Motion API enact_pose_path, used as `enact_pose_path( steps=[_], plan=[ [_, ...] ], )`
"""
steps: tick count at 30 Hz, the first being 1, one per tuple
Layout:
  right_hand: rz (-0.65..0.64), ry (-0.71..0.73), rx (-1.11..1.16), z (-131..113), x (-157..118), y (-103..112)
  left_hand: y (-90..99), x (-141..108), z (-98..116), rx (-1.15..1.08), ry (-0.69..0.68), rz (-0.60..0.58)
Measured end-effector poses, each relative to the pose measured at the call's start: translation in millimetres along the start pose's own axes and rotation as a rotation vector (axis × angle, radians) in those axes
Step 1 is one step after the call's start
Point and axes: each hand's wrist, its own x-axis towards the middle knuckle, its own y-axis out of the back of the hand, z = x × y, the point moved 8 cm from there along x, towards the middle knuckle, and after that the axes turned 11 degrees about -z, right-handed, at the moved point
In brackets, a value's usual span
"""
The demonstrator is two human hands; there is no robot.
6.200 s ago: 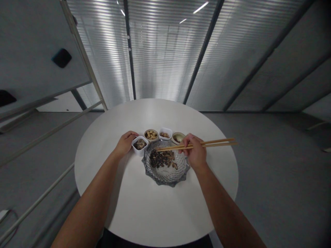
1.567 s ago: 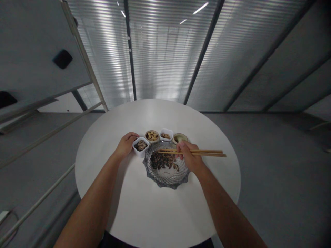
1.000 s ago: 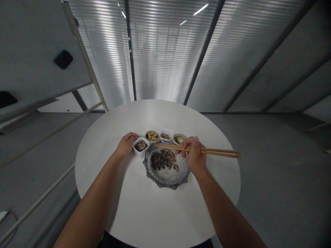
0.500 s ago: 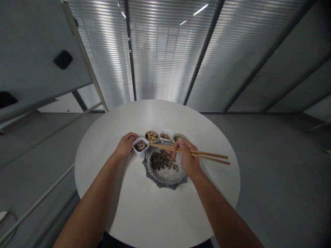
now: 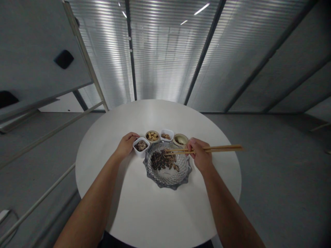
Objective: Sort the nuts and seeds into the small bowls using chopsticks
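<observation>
My right hand (image 5: 200, 153) holds a pair of wooden chopsticks (image 5: 222, 148), their tips over the dark and striped seeds (image 5: 161, 160) in a scalloped glass bowl (image 5: 168, 181). At the bowl's upper left, my left hand (image 5: 127, 144) has its fingers curled against the side of a white square cup (image 5: 140, 153) holding striped seeds. Behind the bowl stand a round dish of pale nuts (image 5: 152, 136), a white square dish of brown nuts (image 5: 166, 135) and a yellowish round dish (image 5: 180, 139) with a little dark content low inside.
The round white table (image 5: 157, 213) carries all the dishes. Beyond it are tall windows with blinds (image 5: 160, 51). A board on a pale metal frame (image 5: 85, 51) stands to the left.
My right hand has moved right with the chopsticks, whose tips have left the white cup's edge and are now over the bowl. The yellowish dish is uncovered. My left hand stays put.
</observation>
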Motion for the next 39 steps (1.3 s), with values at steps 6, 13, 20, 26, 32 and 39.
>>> enact_pose_path(
  steps=[6, 13, 20, 26, 32, 39],
  plan=[
    [-0.046, -0.023, -0.134, 5.7, 0.6, -7.1, -0.9, -0.6, 3.3, 0.022, -0.004, 0.0],
    [0.083, -0.047, -0.128, 2.4, -0.3, -4.9, 0.5, -1.4, 4.7, 0.026, -0.006, 0.016],
    [0.215, -0.016, 0.045, -7.7, 1.3, -5.3, 1.0, 0.1, 2.9, 0.02, -0.015, 0.001],
    [0.246, 0.02, 0.175, -9.4, 1.8, -23.4, 0.6, -1.6, 2.5, 0.028, -0.009, 0.002],
    [0.184, 0.007, 0.212, -13.0, 4.7, -49.1, -0.8, -3.8, 8.4, 0.063, -0.025, 0.007],
    [0.002, 0.008, 0.153, -13.0, 8.9, -64.9, 0.0, -3.9, 8.3, 0.075, -0.021, 0.016]
  ],
)
